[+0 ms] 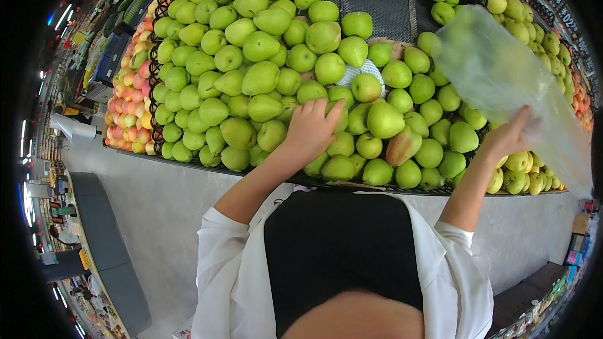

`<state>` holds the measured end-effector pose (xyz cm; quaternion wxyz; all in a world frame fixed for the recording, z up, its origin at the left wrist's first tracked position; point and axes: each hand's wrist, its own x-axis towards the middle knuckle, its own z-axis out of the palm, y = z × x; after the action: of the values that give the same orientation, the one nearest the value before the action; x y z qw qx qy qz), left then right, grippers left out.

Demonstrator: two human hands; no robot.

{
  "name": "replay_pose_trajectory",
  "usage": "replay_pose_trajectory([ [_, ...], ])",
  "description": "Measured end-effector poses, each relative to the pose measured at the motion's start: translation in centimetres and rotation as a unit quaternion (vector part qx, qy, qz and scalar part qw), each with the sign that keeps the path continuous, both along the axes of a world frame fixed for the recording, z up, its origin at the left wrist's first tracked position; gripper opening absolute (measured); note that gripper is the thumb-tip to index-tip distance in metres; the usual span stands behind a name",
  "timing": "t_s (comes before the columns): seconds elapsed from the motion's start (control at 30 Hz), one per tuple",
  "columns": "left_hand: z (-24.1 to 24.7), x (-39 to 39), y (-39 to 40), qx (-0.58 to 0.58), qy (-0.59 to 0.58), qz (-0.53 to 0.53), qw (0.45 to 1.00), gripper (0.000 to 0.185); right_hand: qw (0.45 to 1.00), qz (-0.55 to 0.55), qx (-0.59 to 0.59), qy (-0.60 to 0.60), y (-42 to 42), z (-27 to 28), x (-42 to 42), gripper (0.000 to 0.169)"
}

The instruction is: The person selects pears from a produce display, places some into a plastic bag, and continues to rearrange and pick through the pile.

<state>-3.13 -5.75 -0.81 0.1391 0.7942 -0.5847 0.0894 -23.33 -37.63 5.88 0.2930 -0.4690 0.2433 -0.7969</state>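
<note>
A large pile of green pears lies in the display in front of me. My left hand is on the near middle of the pile, its thumb and forefinger on either side of a green pear. The other fingers curl over the pears, so their tips are partly hidden. To the right, my right hand grips a translucent plastic bag above the pile. The bag is blurred, and yellow-green fruit shows through it. A reddish-brown pear lies at the front among the green ones.
Black lattice dividers separate the pears from red-and-yellow apples at left. Yellow-green fruit lies at right beneath the bag. A roll of bags is at far left, above a grey counter. A white foam net lies among the pears.
</note>
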Motion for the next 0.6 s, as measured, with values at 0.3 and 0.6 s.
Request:
replay_pose_trajectory([
  [0.3, 5.1, 4.3, 0.2, -0.023, 0.092, -0.027, 0.995, 0.072, 0.902, 0.187, 0.255, 0.293, 10.5, -7.8, 0.4, 0.064],
  [0.6, 14.2, 21.3, -3.5, -0.210, 0.036, 0.035, 0.977, 0.067, 0.875, 0.199, 0.356, 0.259, 11.5, -11.4, 0.5, 0.049],
])
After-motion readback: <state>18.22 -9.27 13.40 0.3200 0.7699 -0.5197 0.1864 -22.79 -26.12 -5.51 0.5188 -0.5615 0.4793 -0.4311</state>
